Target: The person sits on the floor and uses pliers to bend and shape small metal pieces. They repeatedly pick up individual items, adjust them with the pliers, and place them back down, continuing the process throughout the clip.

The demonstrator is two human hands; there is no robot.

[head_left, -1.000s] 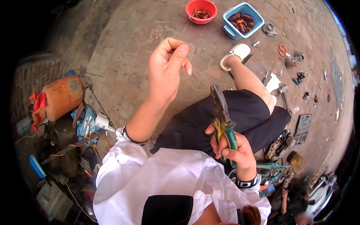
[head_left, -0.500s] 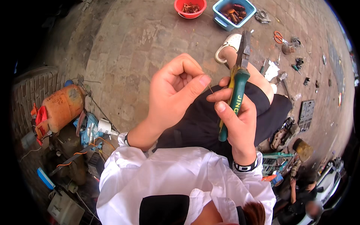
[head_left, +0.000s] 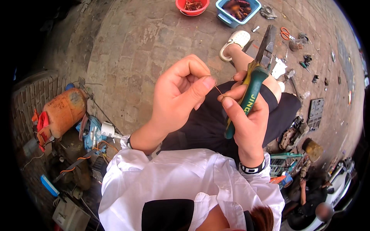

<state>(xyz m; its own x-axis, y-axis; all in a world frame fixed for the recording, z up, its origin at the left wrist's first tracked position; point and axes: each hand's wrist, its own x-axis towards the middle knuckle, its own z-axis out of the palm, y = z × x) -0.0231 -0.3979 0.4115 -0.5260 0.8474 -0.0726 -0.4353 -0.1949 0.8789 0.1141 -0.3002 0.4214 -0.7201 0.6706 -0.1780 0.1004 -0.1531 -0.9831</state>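
A thin copper-coloured wire point(head_left: 218, 89) spans the small gap between my two hands above my dark-clad lap. My left hand point(head_left: 175, 96) is closed, pinching one end of it between thumb and curled fingers. The other end runs to the thumb and index fingertip of my right hand point(head_left: 250, 125), which press together. Across that same hand's palm lies a pair of pliers point(head_left: 255, 84) with green and yellow grips, held by the fingers. The metal jaws point away and slightly right, with nothing visible between them.
Beyond my feet stand a red bowl point(head_left: 191, 13) of copper-coloured scraps and a blue tub point(head_left: 232, 22) of dark reddish-brown pieces. Orange-handled scissors point(head_left: 285, 34) and a hammer point(head_left: 293, 81) lie at right. An orange gas cylinder point(head_left: 65, 109) lies left. Another person point(head_left: 311, 198) is at lower right.
The pliers have tilted to the right in my right hand. My right thumb has come up against the index fingertip at the wire. My left hand has barely moved.
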